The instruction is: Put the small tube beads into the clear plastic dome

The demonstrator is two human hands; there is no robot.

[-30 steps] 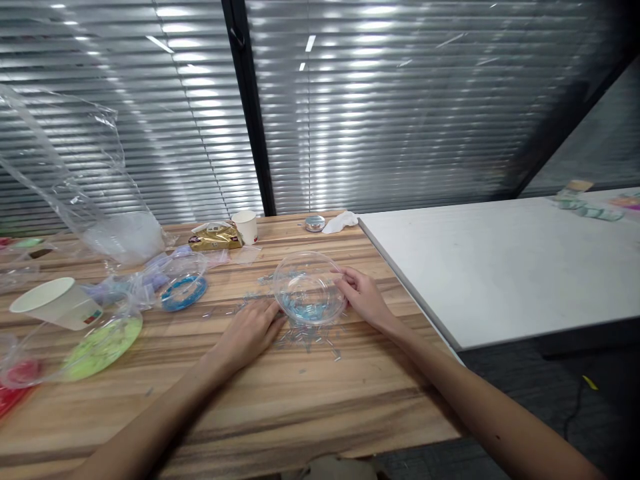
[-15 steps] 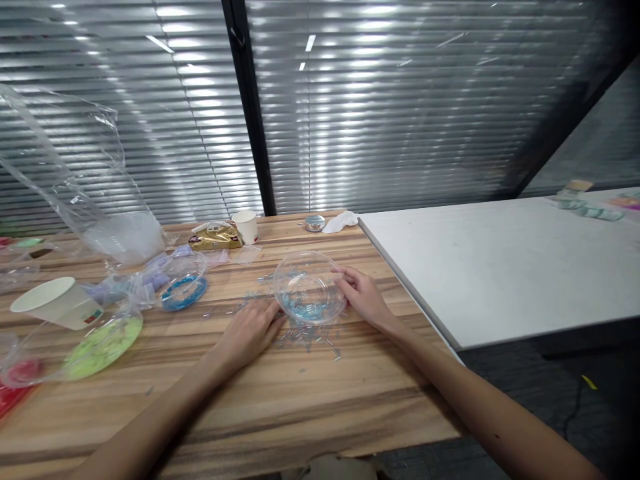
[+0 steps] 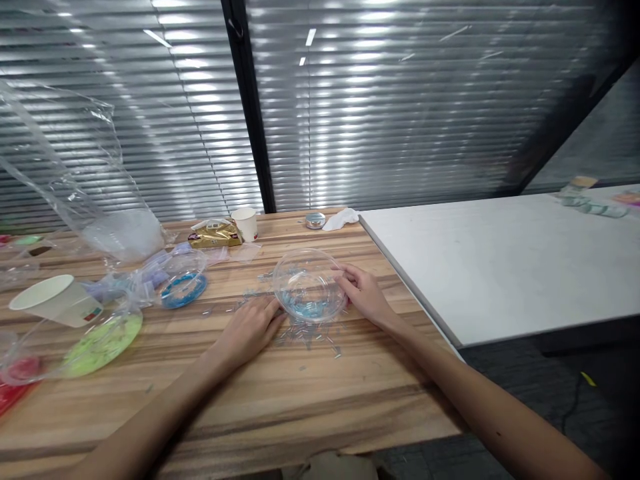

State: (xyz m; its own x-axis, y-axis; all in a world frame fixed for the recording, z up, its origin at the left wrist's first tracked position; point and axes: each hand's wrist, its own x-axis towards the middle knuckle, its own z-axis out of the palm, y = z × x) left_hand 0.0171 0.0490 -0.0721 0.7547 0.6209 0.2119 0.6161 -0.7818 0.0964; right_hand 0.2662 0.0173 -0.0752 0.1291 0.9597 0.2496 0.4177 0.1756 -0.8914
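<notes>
A clear plastic bowl [image 3: 320, 265] is tilted toward me above the wooden table, with pale blue small pieces [image 3: 306, 309] gathered low in it. My right hand [image 3: 363, 293] pinches the bowl's right rim between thumb and fingers. At the bowl's lower left, my left hand [image 3: 254, 325] rests on the table. Its thumb stands apart from the fingers, whose tips are partly hidden near the rim, and nothing shows in its grasp. Small clear, tube-like pieces [image 3: 307, 335] lie scattered in front of the bowl and behind it.
On the left are a clear bowl with a blue ring [image 3: 184, 291], a yellow-green one [image 3: 103, 343], a tipped paper cup [image 3: 55, 301] and a large plastic bag [image 3: 123, 237]. Behind stand a gold packet [image 3: 215, 235], paper cup [image 3: 245, 225] and round tin [image 3: 315, 221]. A white table [image 3: 500, 273] adjoins right.
My hands and the bowl keep nearly the same place and pose. The whole view has shifted very slightly.
</notes>
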